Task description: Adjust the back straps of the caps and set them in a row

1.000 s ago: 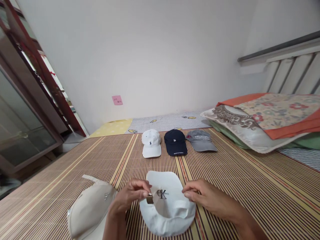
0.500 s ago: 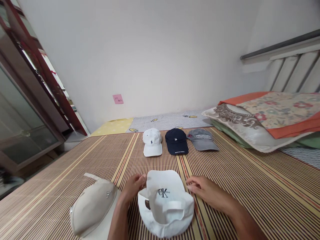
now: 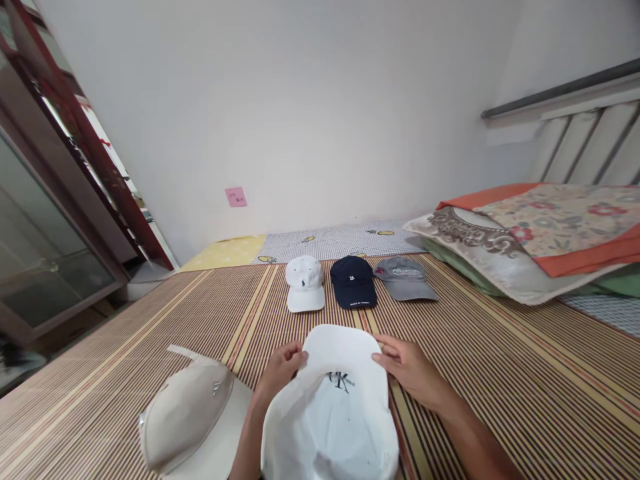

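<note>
A white baseball cap [image 3: 333, 420] with dark "CK" lettering is tilted up in front of me, the hollow of its crown facing me. My left hand [image 3: 281, 372] pinches the left side of its brim, thumb on the face toward me. On the brim's right side, the thumb and fingers of my right hand [image 3: 407, 368] are closed. The rear of the cap runs out of view at the bottom. Beside my left forearm lies a beige cap [image 3: 187, 413] on its side, its brim partly behind that arm.
Farther back on the striped mat [image 3: 200, 333] sit a white cap [image 3: 305, 283], a navy cap [image 3: 353, 283] and a grey cap [image 3: 406, 279] in a row. Folded bedding [image 3: 550, 233] is piled at the right. A pink note [image 3: 235, 197] sticks to the wall.
Both hands have closed on the brim of the white CK cap, which they were beside before. The cap has tipped up and come nearer, showing more of its inside.
</note>
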`<state>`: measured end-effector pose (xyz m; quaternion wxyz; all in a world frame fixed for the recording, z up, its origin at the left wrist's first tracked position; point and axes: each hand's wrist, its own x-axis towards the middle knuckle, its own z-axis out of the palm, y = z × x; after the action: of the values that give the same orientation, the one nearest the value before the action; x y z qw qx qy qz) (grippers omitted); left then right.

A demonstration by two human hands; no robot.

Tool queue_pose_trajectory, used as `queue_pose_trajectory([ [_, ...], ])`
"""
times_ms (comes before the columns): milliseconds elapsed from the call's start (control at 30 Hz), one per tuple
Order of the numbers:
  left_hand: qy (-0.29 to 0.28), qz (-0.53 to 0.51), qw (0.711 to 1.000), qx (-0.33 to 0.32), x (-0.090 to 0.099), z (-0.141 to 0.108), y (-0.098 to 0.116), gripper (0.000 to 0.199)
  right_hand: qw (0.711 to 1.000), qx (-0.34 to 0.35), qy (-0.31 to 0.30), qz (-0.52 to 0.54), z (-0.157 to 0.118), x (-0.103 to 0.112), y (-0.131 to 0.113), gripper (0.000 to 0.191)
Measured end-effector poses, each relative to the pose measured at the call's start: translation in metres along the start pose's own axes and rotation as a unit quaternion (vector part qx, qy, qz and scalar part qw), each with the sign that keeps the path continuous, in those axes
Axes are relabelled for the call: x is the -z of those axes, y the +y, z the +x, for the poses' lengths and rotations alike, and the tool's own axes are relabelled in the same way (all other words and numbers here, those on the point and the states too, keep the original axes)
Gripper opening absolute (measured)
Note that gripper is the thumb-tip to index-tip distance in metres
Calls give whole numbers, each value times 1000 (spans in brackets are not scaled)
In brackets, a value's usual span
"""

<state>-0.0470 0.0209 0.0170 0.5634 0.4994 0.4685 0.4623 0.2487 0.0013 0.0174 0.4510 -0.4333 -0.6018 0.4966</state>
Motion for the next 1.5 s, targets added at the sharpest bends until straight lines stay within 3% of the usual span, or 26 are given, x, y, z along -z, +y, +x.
queue_pose_trajectory([
  [267,36,-67,997,-19,-22,3,-7,39,999,12,42,-33,-4,3,-18,48],
  [467,78,-109,991,18,-30,-11,7,41,997,8,43,-69,-3,4,-18,55],
  [600,88,-92,992,8,-32,-14,13,45,997,6,49,-67,-4,4,-20,59],
  [733,137,-89,987,-3,-37,-12,13,46,999,10,-5,-38,-7,1,-22,48],
  [833,166,-86,982,6,-39,-10,13,44,996,-24,-57,-70,-10,-2,-21,36],
  [900,160,-93,983,8,-41,-9,12,43,992,-39,-61,-103,-10,-4,-18,31],
  [1000,95,-121,988,-10,-41,-9,10,46,991,-30,-39,-125,-10,-4,-17,28],
  [1100,-21,-39,999,-25,-36,-13,10,52,992,-7,-8,-129,-10,-2,-22,27],
  [1200,-92,168,981,10,-29,-18,13,52,991,9,13,-131,-10,0,-29,30],
  [1267,-76,283,956,22,-28,-22,18,40,991,13,24,-131,-11,2,-33,31],
  [1333,-40,333,942,-7,-30,-25,26,28,991,15,28,-129,-13,3,-37,33],
  [1500,3,273,959,-78,-38,-44,60,18,992,41,28,-115,-26,3,-60,36],
])
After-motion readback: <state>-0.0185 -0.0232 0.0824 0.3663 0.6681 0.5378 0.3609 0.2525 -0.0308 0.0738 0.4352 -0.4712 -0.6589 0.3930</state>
